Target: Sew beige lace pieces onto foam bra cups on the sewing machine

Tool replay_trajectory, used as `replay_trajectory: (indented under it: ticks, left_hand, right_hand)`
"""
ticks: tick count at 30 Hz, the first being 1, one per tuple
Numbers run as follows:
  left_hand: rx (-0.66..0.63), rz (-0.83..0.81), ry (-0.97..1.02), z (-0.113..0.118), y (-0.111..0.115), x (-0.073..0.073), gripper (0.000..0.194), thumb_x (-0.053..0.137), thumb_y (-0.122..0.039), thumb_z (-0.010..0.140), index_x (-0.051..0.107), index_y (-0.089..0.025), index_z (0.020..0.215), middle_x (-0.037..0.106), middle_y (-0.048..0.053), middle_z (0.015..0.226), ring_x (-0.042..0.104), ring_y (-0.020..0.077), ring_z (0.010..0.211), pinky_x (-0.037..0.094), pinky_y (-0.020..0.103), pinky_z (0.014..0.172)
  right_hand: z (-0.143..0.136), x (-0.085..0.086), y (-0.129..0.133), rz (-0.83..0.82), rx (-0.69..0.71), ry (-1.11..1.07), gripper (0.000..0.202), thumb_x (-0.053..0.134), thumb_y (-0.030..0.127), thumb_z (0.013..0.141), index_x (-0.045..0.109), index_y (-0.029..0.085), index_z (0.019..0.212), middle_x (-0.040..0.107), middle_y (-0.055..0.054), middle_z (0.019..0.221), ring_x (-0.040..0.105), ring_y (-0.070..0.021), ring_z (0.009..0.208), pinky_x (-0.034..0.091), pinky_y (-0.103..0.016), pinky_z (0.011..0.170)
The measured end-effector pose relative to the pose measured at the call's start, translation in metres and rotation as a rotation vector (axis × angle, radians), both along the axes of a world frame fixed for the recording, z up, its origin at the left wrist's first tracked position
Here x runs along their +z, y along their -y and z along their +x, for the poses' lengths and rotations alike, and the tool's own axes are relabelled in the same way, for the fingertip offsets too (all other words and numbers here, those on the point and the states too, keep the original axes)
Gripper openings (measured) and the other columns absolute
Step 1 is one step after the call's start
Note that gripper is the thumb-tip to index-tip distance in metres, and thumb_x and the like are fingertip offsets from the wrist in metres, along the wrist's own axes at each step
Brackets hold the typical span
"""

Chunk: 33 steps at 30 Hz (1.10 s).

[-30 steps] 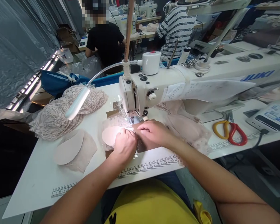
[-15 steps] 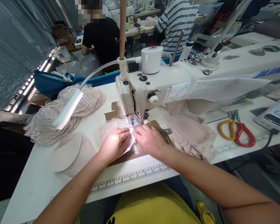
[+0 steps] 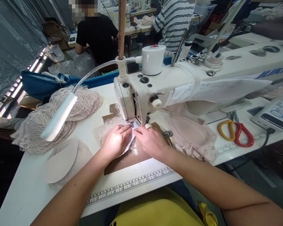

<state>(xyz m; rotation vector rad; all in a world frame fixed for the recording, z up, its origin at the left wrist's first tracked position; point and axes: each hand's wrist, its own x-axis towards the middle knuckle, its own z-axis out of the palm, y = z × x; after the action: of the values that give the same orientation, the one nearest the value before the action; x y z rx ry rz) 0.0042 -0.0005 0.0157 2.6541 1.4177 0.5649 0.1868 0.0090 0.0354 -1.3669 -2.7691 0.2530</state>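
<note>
Under the needle of the white sewing machine [image 3: 153, 84] lies a pale lace fabric piece [image 3: 126, 150]. My left hand [image 3: 116, 139] rests on this piece just left of the needle, fingers together and pressing it down. On the other side, my right hand [image 3: 151, 139] has thumb and fingers pinched at the fabric's edge, close to the presser foot. The fingertips of both hands nearly meet there. A brown plate [image 3: 122, 164] covers the machine bed beneath them. The exact spot under the needle is partly hidden by my fingers.
A lace pile [image 3: 47, 116] and round fabric pieces [image 3: 61, 161] lie left, below a gooseneck lamp [image 3: 60, 117]. To the right are pinkish fabric pieces [image 3: 191, 131], scissors [image 3: 237, 130] and a control box [image 3: 275, 113]. A printed ruler [image 3: 132, 185] runs along the front edge. Two people sit beyond.
The view has shifted slightly. My left hand and the fabric have turned a little at the needle, while my right hand keeps nearly the same place.
</note>
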Motion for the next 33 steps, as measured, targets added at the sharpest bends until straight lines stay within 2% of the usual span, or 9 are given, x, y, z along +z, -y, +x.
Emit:
replay_trajectory:
  ticks: [6,12,18,23,26,28,31,32,33]
  left_hand:
    - [0.004,-0.011,0.032,-0.001,-0.001,-0.001,0.031,0.045,-0.025,0.095,0.068,-0.014,0.112,0.065,0.008,0.123,0.059,0.0242,0.094,0.052,0.04,0.083]
    - [0.07,-0.042,0.011,-0.001,-0.002,-0.001,0.035,0.042,-0.026,0.096,0.064,-0.01,0.118,0.064,0.013,0.124,0.057,0.0245,0.096,0.05,0.04,0.086]
    - [0.182,-0.049,-0.029,-0.003,0.0,-0.004,0.035,0.043,-0.03,0.095,0.06,-0.018,0.124,0.059,0.013,0.129,0.051,0.0276,0.115,0.045,0.046,0.095]
    - [0.283,-0.048,-0.084,-0.004,0.002,-0.005,0.037,0.043,-0.027,0.093,0.058,-0.019,0.126,0.052,0.014,0.137,0.043,0.0345,0.126,0.038,0.057,0.101]
    - [0.355,-0.124,-0.062,-0.007,0.007,0.003,0.038,0.046,-0.021,0.088,0.059,-0.021,0.123,0.049,0.011,0.142,0.036,0.0395,0.133,0.031,0.066,0.103]
    - [0.285,-0.227,-0.013,-0.01,0.014,0.014,0.037,0.049,-0.013,0.08,0.065,-0.02,0.113,0.052,0.008,0.139,0.039,0.0375,0.132,0.029,0.064,0.107]
    - [-0.06,-0.381,0.107,-0.017,0.033,0.034,0.034,0.049,-0.005,0.073,0.07,-0.021,0.095,0.064,0.004,0.124,0.052,0.0256,0.123,0.034,0.048,0.112]
    - [-0.149,-0.399,0.153,-0.018,0.04,0.039,0.035,0.048,-0.005,0.073,0.07,-0.022,0.095,0.065,0.003,0.122,0.054,0.0226,0.121,0.036,0.043,0.112]
    - [-0.184,-0.391,0.199,-0.02,0.047,0.042,0.036,0.047,-0.005,0.076,0.069,-0.022,0.098,0.065,0.003,0.122,0.054,0.021,0.121,0.038,0.041,0.111]
  right_hand:
    - [0.0,-0.002,0.0,0.013,-0.002,-0.021,0.035,0.041,0.011,0.09,0.063,0.018,0.116,0.066,-0.012,0.097,0.053,-0.0228,0.084,0.034,-0.034,0.065]
    - [0.007,-0.01,-0.002,0.077,0.048,-0.082,0.037,0.045,0.006,0.084,0.065,0.017,0.113,0.064,-0.01,0.098,0.049,-0.0207,0.08,0.031,-0.032,0.064]
    - [0.015,-0.019,-0.004,0.12,0.051,-0.189,0.042,0.042,0.001,0.083,0.067,0.019,0.111,0.063,-0.005,0.089,0.045,-0.0178,0.074,0.032,-0.03,0.068]
    - [0.017,-0.024,-0.008,0.152,0.06,-0.293,0.037,0.043,0.004,0.084,0.07,0.019,0.106,0.066,-0.005,0.088,0.05,-0.0184,0.077,0.037,-0.03,0.076]
    - [0.019,-0.027,-0.011,0.174,0.05,-0.385,0.034,0.044,0.006,0.085,0.072,0.017,0.102,0.069,-0.006,0.091,0.055,-0.0199,0.083,0.04,-0.031,0.078]
    - [0.021,-0.028,-0.012,0.176,0.04,-0.454,0.033,0.044,0.007,0.086,0.072,0.016,0.1,0.07,-0.008,0.093,0.057,-0.0208,0.087,0.043,-0.032,0.08]
    - [0.023,-0.027,-0.01,0.161,0.046,-0.521,0.03,0.047,0.008,0.085,0.072,0.017,0.099,0.07,-0.007,0.095,0.059,-0.0204,0.088,0.045,-0.032,0.082]
    - [0.024,-0.026,-0.009,0.158,0.05,-0.533,0.03,0.047,0.008,0.084,0.072,0.018,0.098,0.07,-0.007,0.096,0.059,-0.0201,0.088,0.045,-0.032,0.082]
    - [0.024,-0.024,-0.008,0.155,0.055,-0.541,0.03,0.047,0.007,0.084,0.072,0.018,0.097,0.07,-0.007,0.097,0.059,-0.02,0.088,0.045,-0.032,0.083]
